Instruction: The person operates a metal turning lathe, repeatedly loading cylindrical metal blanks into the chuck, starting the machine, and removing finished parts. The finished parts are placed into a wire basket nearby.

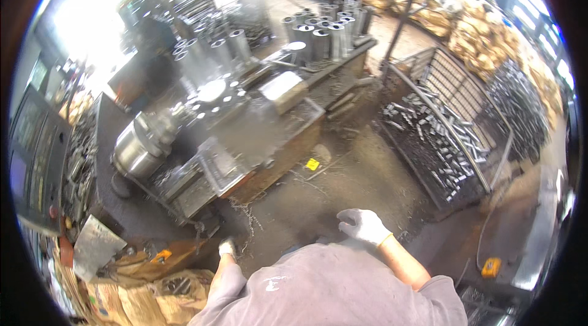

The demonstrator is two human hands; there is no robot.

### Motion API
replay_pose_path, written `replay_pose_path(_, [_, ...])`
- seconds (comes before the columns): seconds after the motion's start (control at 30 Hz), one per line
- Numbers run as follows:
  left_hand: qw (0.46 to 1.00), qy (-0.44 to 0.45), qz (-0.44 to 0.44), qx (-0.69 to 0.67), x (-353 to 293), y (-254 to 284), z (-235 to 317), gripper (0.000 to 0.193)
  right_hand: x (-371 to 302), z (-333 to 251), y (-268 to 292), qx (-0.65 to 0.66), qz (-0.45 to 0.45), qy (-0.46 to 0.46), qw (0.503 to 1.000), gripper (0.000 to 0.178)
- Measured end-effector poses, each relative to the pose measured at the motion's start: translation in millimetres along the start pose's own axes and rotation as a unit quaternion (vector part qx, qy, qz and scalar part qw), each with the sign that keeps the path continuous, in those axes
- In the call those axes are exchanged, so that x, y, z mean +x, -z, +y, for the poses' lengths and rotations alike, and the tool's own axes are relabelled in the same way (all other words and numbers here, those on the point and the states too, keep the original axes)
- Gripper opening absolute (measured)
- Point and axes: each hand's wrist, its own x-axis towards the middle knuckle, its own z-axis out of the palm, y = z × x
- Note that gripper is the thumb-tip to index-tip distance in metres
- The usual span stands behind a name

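Observation:
Both my hands wear pale work gloves. My right hand [364, 227] is in front of my body over the floor, its fingers curved and held apart from the thumb; nothing shows in it. Lower on the left is my left hand [227, 247], small and foreshortened, near the machine's lower edge, and its fingers cannot be made out. Ahead on the left stands a metalworking machine with a round silver chuck-like part [142, 143]. A shallow metal tray [222, 165] lies on its bench, closer to my left hand. Neither hand visibly touches anything.
Upright metal tubes [321, 44] stand on the far bench. At right, a wire-sided cart [496, 182] holds many short metal pieces [450, 161]. A yellow item [312, 164] and metal shavings [250, 219] lie on the floor. Sacks [484, 35] are piled behind the cart.

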Motion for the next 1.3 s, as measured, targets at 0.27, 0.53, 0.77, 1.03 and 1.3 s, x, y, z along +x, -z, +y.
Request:
replay_pose_path(0.27, [0.780,0.102,0.593,-0.170,-107.6,143.1,11.3,0.065,140.5,-35.1,10.0,-0.047,-0.130,0.133,0.981,0.041])
replay_pose_path(0.53, [0.755,-0.056,0.631,-0.168,-96.7,199.9,-40.0,0.054,272.6,-103.4,79.9,-0.047,-0.161,0.265,0.950,0.033])
replay_pose_path(0.77, [0.647,-0.057,0.330,-0.685,-155.3,197.2,45.2,0.040,387.9,-197.2,134.5,0.072,-0.174,0.452,0.872,0.027])
replay_pose_path(1.03, [0.748,0.058,0.223,-0.622,-112.6,-18.9,67.1,0.020,515.5,-418.5,66.1,-0.183,-0.372,0.477,0.774,0.055])
replay_pose_path(1.3, [0.766,0.079,0.232,-0.595,-135.9,-31.7,84.2,0.024,582.0,-433.6,-63.3,-0.235,-0.533,0.334,0.741,0.043])
